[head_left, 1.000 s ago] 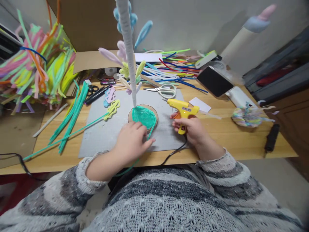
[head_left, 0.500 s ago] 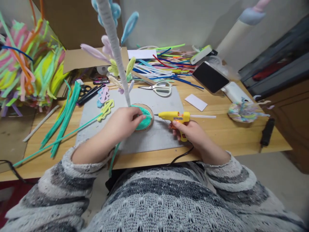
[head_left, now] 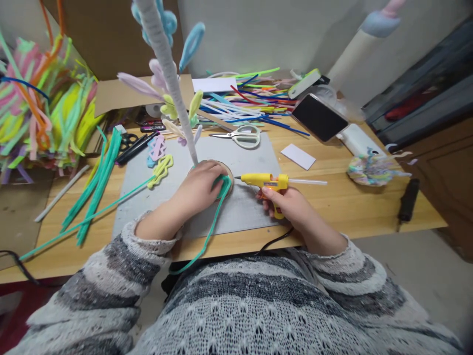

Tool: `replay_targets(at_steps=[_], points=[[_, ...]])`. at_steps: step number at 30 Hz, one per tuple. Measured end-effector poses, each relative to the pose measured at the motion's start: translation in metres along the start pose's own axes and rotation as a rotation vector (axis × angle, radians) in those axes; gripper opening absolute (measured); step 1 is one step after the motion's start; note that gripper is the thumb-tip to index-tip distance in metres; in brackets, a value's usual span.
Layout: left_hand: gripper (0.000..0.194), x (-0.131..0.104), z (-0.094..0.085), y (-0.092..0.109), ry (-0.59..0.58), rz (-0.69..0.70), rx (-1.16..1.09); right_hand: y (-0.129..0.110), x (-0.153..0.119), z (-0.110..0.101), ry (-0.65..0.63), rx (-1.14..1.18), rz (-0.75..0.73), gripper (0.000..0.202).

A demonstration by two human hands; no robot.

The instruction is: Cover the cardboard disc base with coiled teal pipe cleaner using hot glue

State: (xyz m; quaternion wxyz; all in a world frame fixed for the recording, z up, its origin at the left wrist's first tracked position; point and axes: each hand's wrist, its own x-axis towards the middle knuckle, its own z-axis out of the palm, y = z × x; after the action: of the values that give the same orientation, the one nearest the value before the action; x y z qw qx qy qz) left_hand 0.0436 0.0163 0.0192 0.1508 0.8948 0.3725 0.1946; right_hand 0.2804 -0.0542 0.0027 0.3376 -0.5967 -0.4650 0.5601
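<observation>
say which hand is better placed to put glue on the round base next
Right, most likely: the right hand holds the yellow glue gun, nozzle pointing toward the round base, while the left hand lies over the green coil.

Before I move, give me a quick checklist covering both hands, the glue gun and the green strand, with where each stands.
1. Glue gun secure: ok, the right hand has a grip on its handle.
2. Nozzle off the left hand: ok, a gap shows between them.
3. Left hand on the green coil: ok, it lies over it, though the fingertips are partly hidden.
4. Loose green strand wholly on the table: not ok, it runs over the near edge.
5. Scissors away from both hands: ok, they lie beyond them.
6. Nozzle hot: cannot tell.
</observation>
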Motion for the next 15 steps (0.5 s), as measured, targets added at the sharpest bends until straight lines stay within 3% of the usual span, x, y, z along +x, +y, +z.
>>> replay_targets(at_steps=[3, 10, 15], points=[[0.028, 0.005, 0.001, 0.000, -0.035, 0.015, 0.049, 0.002, -0.001, -0.001, 0.017, 0.018, -0.018, 0.032], [0.029, 0.013, -0.006, -0.007, -0.256, 0.239, 0.073, 0.002, -0.005, -0.001, 0.047, 0.086, -0.029, 0.032], [0.021, 0.012, -0.005, -0.002, -0.269, 0.195, 0.158, 0.004, -0.007, -0.003, 0.078, 0.144, -0.037, 0.032]])
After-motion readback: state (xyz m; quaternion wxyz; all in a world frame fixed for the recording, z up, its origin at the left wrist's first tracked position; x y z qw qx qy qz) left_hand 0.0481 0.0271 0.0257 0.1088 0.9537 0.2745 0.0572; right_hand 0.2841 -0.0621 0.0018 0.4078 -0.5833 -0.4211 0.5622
